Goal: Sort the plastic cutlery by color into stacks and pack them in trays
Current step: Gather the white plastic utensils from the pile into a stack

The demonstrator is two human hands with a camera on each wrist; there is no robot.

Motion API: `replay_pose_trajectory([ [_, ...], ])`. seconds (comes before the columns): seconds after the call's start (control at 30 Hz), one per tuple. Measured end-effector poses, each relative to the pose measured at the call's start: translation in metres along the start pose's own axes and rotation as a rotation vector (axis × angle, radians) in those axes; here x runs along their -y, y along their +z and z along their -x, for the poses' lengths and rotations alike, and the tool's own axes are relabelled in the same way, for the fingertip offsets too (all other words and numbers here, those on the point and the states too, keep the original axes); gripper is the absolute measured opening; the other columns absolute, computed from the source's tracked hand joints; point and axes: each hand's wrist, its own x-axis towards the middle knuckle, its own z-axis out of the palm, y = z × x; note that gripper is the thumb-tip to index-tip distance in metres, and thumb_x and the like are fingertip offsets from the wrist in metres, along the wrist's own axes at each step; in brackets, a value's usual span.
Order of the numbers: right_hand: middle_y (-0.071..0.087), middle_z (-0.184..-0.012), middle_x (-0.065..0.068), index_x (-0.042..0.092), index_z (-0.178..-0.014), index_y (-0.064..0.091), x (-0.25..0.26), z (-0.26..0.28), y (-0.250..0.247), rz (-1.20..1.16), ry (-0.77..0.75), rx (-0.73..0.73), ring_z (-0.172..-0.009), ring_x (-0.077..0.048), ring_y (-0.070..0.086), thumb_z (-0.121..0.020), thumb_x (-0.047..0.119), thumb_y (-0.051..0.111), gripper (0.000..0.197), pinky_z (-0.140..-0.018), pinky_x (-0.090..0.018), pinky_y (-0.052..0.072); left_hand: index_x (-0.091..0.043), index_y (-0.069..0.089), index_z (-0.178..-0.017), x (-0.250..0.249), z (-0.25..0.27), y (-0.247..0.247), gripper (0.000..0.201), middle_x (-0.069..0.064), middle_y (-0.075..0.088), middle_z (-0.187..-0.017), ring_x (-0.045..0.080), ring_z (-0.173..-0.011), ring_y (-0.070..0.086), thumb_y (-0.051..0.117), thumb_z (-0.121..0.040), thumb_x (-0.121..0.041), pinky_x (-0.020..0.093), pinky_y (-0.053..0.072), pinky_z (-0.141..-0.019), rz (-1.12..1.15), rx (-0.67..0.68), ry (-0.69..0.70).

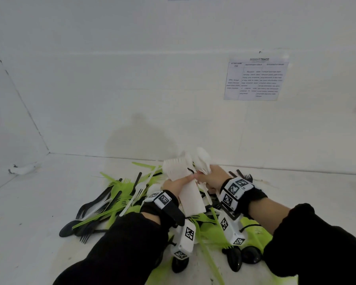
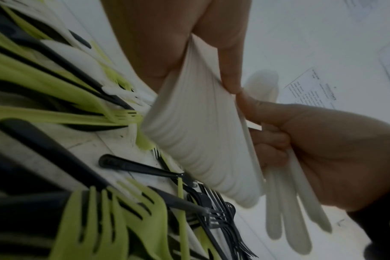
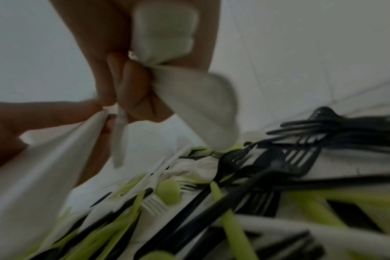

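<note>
A: The fingers (image 2: 228, 58) of the left hand (image 1: 178, 185) are curled round a thick stack of white forks (image 2: 200, 140), thumb on one face and fingertips on the other, clamping it tight.

B: And the right hand (image 1: 211, 176)?

A: Its fingers (image 2: 272, 140) are curled round a smaller bunch of white spoons (image 2: 287, 202), handles through the fist, bowls sticking out past the knuckles. In the left wrist view the right thumb touches the edge of the fork stack, and the two hands meet just above the heap.

B: So where is the white stack, exactly?

A: Held off the surface, tilted, tines pointing up and away toward the wall in the head view, handle ends down toward the person.

B: What lies under the hands?

A: A loose heap of mixed cutlery (image 1: 115, 202) on the white table (image 1: 39, 202): green forks (image 2: 114, 219), black forks (image 3: 301, 154), a few white forks (image 1: 140, 189), all crossing each other. Nearest the person lie black spoons (image 1: 243, 257), beside long green handles.

B: Further out?

A: The heap runs almost to the white back wall (image 1: 132, 79). A printed sheet (image 1: 255, 79) is stuck to that wall on the right; its text is too small to read. At far left, by the corner, a small white object (image 1: 23, 168) lies blurred; I cannot tell what it is.
</note>
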Motion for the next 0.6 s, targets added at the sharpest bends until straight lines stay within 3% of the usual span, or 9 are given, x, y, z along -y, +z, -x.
replay_pose_trajectory([
  [0.17,0.046,-0.059,-0.001,0.012,-0.081,0.053,-0.001,0.020,0.007,-0.053,-0.008,0.012,-0.043,-0.013,0.038,-0.081,0.030,0.071,0.026,-0.042,-0.023,0.032,0.003,0.055,-0.119,0.005,0.001,0.000,0.088,0.020,0.065,-0.109,0.035,-0.098,0.064,0.085,-0.040,-0.021,0.050,0.052,-0.088,0.001,-0.017,-0.015],
  [0.23,0.047,-0.061,0.000,0.012,-0.082,0.051,0.000,0.026,0.011,-0.039,-0.042,-0.043,-0.043,-0.012,0.039,-0.081,0.032,0.070,0.027,-0.039,-0.022,0.033,0.002,0.053,-0.122,0.007,0.003,0.000,0.081,0.021,0.064,-0.111,0.035,-0.099,0.064,0.086,-0.050,-0.016,0.049,0.052,-0.089,0.001,-0.019,-0.023],
  [0.3,0.052,-0.065,-0.001,0.015,-0.079,0.052,0.001,0.031,0.013,0.007,-0.092,-0.079,-0.048,-0.014,0.045,-0.084,0.033,0.067,0.024,-0.042,-0.024,0.037,0.003,0.054,-0.121,0.006,0.005,0.000,0.061,0.022,0.063,-0.114,0.035,-0.099,0.062,0.081,-0.067,-0.005,0.045,0.052,-0.086,0.022,-0.008,-0.027],
  [0.37,0.063,-0.079,-0.006,0.012,-0.087,0.059,0.001,0.035,0.011,0.109,-0.158,-0.096,-0.067,-0.020,0.057,-0.087,0.031,0.063,0.019,-0.058,-0.028,0.046,0.003,0.056,-0.117,0.006,0.008,-0.001,0.049,0.022,0.064,-0.113,0.035,-0.098,0.062,0.076,-0.073,-0.003,0.045,0.052,-0.086,0.036,0.011,-0.023],
  [0.43,0.063,-0.083,-0.001,0.011,-0.094,0.062,0.001,0.039,0.007,0.198,-0.201,-0.099,-0.077,-0.016,0.057,-0.088,0.026,0.062,0.016,-0.064,-0.020,0.042,0.003,0.058,-0.116,0.007,0.009,-0.002,0.047,0.021,0.064,-0.112,0.034,-0.097,0.063,0.076,-0.073,-0.004,0.047,0.051,-0.089,0.026,0.041,-0.025],
  [0.5,0.056,-0.072,0.008,0.015,-0.090,0.061,0.001,0.042,0.004,0.220,-0.204,-0.064,-0.068,-0.008,0.052,-0.088,0.023,0.063,0.008,-0.055,-0.014,0.036,0.003,0.059,-0.114,0.008,0.011,-0.004,0.046,0.021,0.065,-0.109,0.032,-0.089,0.064,0.077,-0.072,-0.003,0.047,0.053,-0.085,0.001,0.066,-0.022],
  [0.6,0.045,-0.058,0.007,0.017,-0.082,0.054,0.001,0.043,0.004,0.047,-0.096,0.033,-0.048,-0.008,0.039,-0.088,0.012,0.059,0.009,-0.042,-0.016,0.031,0.001,0.059,-0.108,0.010,0.011,-0.005,0.041,0.020,0.066,-0.102,0.029,-0.080,0.064,0.077,-0.071,-0.002,0.043,0.055,-0.078,-0.031,0.086,-0.014],
])
